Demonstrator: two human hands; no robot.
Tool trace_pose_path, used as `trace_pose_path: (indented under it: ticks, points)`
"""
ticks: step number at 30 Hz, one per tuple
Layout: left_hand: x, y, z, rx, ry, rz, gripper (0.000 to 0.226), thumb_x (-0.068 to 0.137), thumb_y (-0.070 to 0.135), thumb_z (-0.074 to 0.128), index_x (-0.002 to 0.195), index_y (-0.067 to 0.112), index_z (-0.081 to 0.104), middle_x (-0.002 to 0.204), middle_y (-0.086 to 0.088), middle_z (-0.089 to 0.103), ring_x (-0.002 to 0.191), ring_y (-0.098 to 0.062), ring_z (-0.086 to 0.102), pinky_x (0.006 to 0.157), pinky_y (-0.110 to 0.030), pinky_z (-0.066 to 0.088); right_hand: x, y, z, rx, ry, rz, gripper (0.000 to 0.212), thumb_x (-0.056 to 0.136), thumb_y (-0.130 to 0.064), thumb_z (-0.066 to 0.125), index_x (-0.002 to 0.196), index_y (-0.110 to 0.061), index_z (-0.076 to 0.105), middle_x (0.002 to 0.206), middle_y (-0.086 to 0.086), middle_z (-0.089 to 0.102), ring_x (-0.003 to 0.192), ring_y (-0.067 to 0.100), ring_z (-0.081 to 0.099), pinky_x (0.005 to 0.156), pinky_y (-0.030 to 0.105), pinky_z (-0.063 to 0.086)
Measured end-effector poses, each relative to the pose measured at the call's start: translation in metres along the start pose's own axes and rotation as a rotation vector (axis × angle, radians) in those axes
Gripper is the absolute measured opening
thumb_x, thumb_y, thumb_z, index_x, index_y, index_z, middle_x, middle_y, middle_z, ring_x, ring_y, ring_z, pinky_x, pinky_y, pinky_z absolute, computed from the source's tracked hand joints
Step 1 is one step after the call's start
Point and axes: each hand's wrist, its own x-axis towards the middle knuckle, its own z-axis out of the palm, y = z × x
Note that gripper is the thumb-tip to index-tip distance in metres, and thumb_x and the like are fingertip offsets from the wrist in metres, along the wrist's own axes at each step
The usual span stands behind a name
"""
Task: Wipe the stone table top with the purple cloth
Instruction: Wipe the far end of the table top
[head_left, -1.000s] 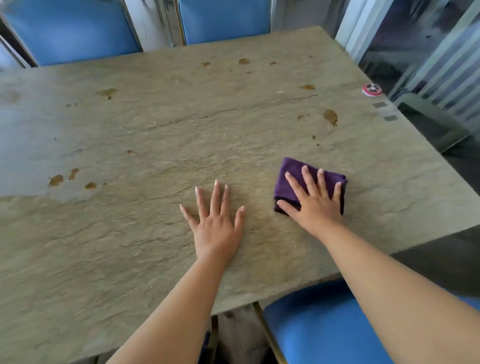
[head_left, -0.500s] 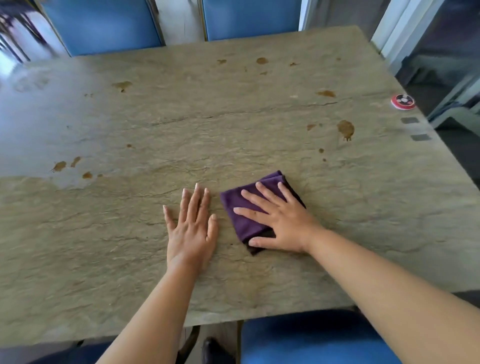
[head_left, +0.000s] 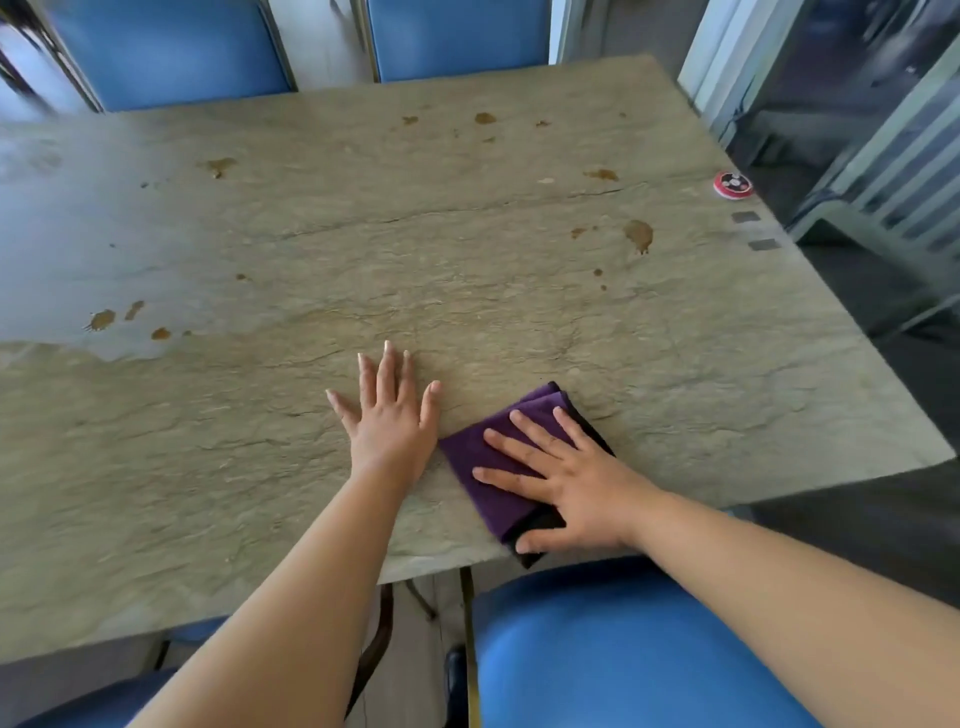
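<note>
The folded purple cloth (head_left: 480, 457) lies at the near edge of the stone table top (head_left: 467, 291), one corner hanging just over the edge. My right hand (head_left: 563, 480) presses flat on the cloth with straight, spread fingers. My left hand (head_left: 392, 413) rests flat on the bare stone just left of the cloth, fingers straight. Brown stains dot the stone: a cluster at the left (head_left: 104, 318), a blot at the right (head_left: 639, 234), and several small ones at the far side (head_left: 484, 118).
A red round disc (head_left: 733, 184) and two grey squares (head_left: 746, 216) sit by the right edge. Blue chairs stand at the far side (head_left: 171, 52), (head_left: 457, 36) and one blue seat (head_left: 623, 654) is right below me. A wet sheen covers the left part of the stone.
My right hand slid the cloth left across the table, then back toward the near edge. My left hand stayed flat on the stone beside it.
</note>
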Motion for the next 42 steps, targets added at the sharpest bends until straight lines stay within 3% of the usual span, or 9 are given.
trace_pose_path:
  ticks: [4,7,15,20,24,28,31,38,42]
  points:
    - [-0.028,0.038,0.017,-0.025,-0.032,0.224,0.074,0.088,0.063,-0.008,0.154,0.033,0.007,0.16,0.019,-0.01,0.143,-0.003,-0.023,0.113,-0.054,-0.021,-0.034,0.057,-0.002,0.069,0.005,0.459,0.077,0.071,-0.088,0.006,0.133,-0.059,-0.029,0.154,-0.017,-0.03,0.142,0.018,-0.029,0.115,0.056,-0.011]
    - [-0.039,0.057,0.029,0.005,-0.019,0.228,0.08,0.085,0.067,-0.013,0.154,0.031,0.004,0.161,0.016,-0.009,0.145,-0.011,-0.024,0.113,-0.054,-0.022,-0.026,0.061,-0.001,0.2,-0.022,0.796,0.078,0.075,-0.084,0.01,0.133,-0.054,-0.032,0.15,-0.013,-0.037,0.14,0.023,-0.032,0.109,0.056,-0.02]
    - [-0.023,0.104,0.038,0.032,-0.035,0.221,0.069,0.092,0.057,0.001,0.154,0.029,0.005,0.161,0.017,-0.008,0.146,-0.01,-0.021,0.112,-0.058,-0.019,-0.084,0.054,0.011,0.013,-0.072,0.107,0.086,0.074,-0.08,0.024,0.139,-0.052,-0.025,0.152,-0.013,-0.034,0.137,0.019,-0.039,0.107,0.045,-0.031]
    - [-0.018,0.16,0.058,0.132,-0.052,0.266,0.066,0.095,0.056,0.009,0.153,0.026,-0.002,0.16,0.014,-0.014,0.145,-0.02,-0.025,0.11,-0.062,-0.019,-0.136,0.131,0.016,0.056,0.016,0.588,0.07,0.076,-0.08,-0.001,0.135,-0.054,-0.027,0.154,-0.012,-0.03,0.144,0.023,-0.025,0.115,0.051,-0.012]
    - [-0.02,0.174,0.07,0.15,0.017,0.147,0.068,0.091,0.055,0.01,0.153,0.027,0.0,0.16,0.015,-0.011,0.145,-0.021,-0.025,0.112,-0.061,-0.016,-0.104,0.155,0.009,0.279,0.104,1.077,0.07,0.084,-0.075,0.011,0.144,-0.049,-0.016,0.158,-0.006,-0.023,0.144,0.03,-0.024,0.109,0.06,-0.015]
    - [-0.007,0.176,0.062,0.06,0.176,0.103,0.052,0.093,0.05,0.033,0.142,0.034,0.034,0.154,0.015,0.027,0.145,-0.018,0.012,0.117,-0.055,0.005,-0.073,0.126,0.019,0.137,0.161,0.637,0.069,0.082,-0.077,0.003,0.14,-0.051,-0.024,0.156,-0.006,-0.026,0.142,0.033,-0.027,0.107,0.063,-0.02]
    - [0.021,0.172,0.055,0.059,0.169,-0.004,0.053,0.095,0.05,0.034,0.146,0.037,0.029,0.158,0.014,0.019,0.148,-0.016,0.007,0.117,-0.055,-0.002,-0.07,0.148,0.015,0.068,0.184,0.323,0.069,0.082,-0.079,0.009,0.143,-0.055,-0.013,0.159,-0.012,-0.016,0.145,0.028,-0.021,0.111,0.061,-0.015]
    - [0.033,0.165,0.066,0.096,0.197,-0.083,0.063,0.09,0.06,0.017,0.15,0.04,0.014,0.161,0.016,0.005,0.149,-0.014,-0.008,0.114,-0.061,-0.01,0.018,0.227,-0.019,0.161,0.154,0.732,0.073,0.081,-0.08,0.011,0.145,-0.05,-0.01,0.158,-0.009,-0.022,0.144,0.028,-0.023,0.109,0.062,-0.016]
    - [0.038,0.163,0.066,0.081,0.212,-0.079,0.061,0.092,0.061,0.018,0.149,0.04,0.014,0.161,0.017,0.004,0.148,-0.012,-0.01,0.113,-0.06,-0.014,0.073,0.234,-0.035,0.191,0.108,0.728,0.072,0.083,-0.078,0.01,0.146,-0.048,-0.01,0.158,-0.008,-0.023,0.143,0.032,-0.026,0.107,0.064,-0.018]
